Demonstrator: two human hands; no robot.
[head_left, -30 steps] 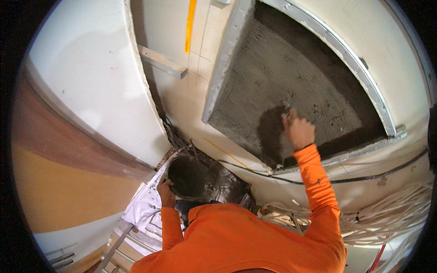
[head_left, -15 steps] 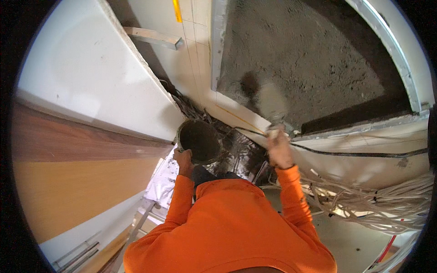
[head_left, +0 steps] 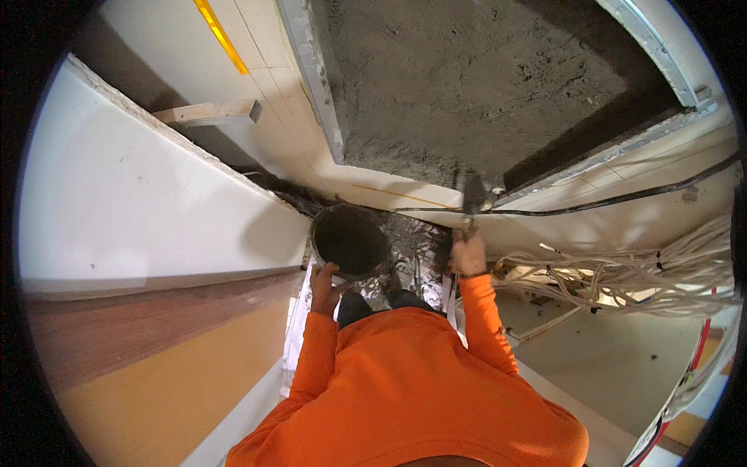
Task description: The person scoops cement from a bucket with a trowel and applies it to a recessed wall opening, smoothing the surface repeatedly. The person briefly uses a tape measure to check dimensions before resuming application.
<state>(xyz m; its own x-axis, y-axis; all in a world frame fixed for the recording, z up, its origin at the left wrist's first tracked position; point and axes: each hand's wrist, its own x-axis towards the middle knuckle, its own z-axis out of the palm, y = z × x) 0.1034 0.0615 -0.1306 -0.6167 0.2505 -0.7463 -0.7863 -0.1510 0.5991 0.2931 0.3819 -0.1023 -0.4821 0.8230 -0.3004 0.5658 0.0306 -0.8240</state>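
A dark round bucket (head_left: 343,219) hangs or stands in front of me, its mouth facing up and its inside in shadow. My left hand (head_left: 323,289) grips the near left part of its rim. To the right, my right hand (head_left: 468,253) is closed around the handle of a trowel (head_left: 474,193). The trowel's dark blade points away from me, at the lower edge of a panel of rough grey mortar (head_left: 467,86). Whether the blade touches the mortar, I cannot tell.
Metal profiles (head_left: 313,82) edge the mortar. A black cable (head_left: 591,208) crosses below it. Bundled pale cables (head_left: 622,268) lie at the right. At the left are a white board (head_left: 148,187) and a jutting wooden batten (head_left: 206,114). A yellow strip (head_left: 222,35) is at upper left.
The view has turned, and the mortar panel sits higher and further left in it. The trowel has come away from a blurred pass over the mortar. My left hand stays on the bucket.
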